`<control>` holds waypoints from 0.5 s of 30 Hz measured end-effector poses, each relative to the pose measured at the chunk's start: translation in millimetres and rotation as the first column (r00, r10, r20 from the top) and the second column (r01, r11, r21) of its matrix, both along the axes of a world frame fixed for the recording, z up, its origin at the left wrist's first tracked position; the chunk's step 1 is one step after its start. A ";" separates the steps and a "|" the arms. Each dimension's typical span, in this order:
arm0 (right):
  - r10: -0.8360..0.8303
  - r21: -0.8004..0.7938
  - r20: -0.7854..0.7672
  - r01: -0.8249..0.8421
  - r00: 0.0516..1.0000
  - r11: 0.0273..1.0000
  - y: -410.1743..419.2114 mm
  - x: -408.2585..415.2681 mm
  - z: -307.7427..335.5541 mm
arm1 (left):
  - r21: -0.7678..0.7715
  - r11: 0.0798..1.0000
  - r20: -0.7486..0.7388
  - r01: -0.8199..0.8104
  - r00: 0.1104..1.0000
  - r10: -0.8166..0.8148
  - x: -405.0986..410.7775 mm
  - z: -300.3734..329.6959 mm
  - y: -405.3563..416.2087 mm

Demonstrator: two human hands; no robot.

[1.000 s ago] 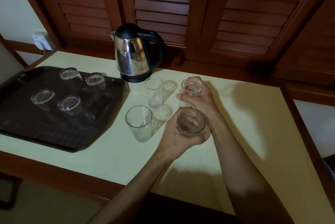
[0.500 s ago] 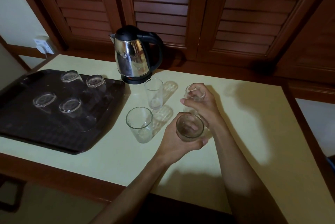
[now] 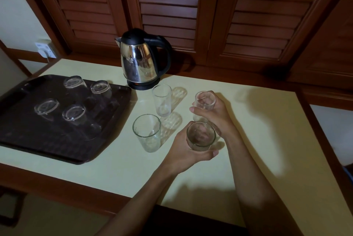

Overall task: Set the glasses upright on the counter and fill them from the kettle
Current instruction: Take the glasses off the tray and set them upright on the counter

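The kettle (image 3: 142,60) stands on its base at the back of the counter (image 3: 267,130), lid shut, handle to the right. Just in front of it an upright glass (image 3: 162,102) stands empty; nearer still, a second upright glass (image 3: 146,132) stands beside it, also empty. To the right of these, the left hand (image 3: 188,153) curls its fingers and thumb round a third glass (image 3: 201,136), mouth up. Behind it, farther from the viewer and right of the kettle, the right hand (image 3: 215,113) grips a fourth glass (image 3: 204,100), mouth up, thumb across the front. Whether either held glass touches the counter, I cannot tell. Left of the kettle lies a dark tray (image 3: 57,140) with four glasses upside down (image 3: 73,113).
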State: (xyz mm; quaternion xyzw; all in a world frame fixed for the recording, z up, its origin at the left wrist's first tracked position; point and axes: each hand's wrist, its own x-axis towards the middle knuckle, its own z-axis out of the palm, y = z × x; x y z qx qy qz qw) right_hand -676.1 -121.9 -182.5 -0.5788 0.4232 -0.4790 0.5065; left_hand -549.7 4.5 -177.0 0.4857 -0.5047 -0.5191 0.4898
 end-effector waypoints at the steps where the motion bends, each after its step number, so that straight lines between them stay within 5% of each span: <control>1: 0.000 0.003 0.000 0.000 1.000 1.000 0.1 0.2 0.0 | -0.003 1.000 0.002 0.001 1.000 -0.001 0.0 0.0 0.0; 15: -0.031 -0.062 -0.057 0.028 0.998 0.998 16.4 -13.2 48.6 | -0.114 0.993 0.013 -0.045 0.999 0.047 10.3 23.8 12.0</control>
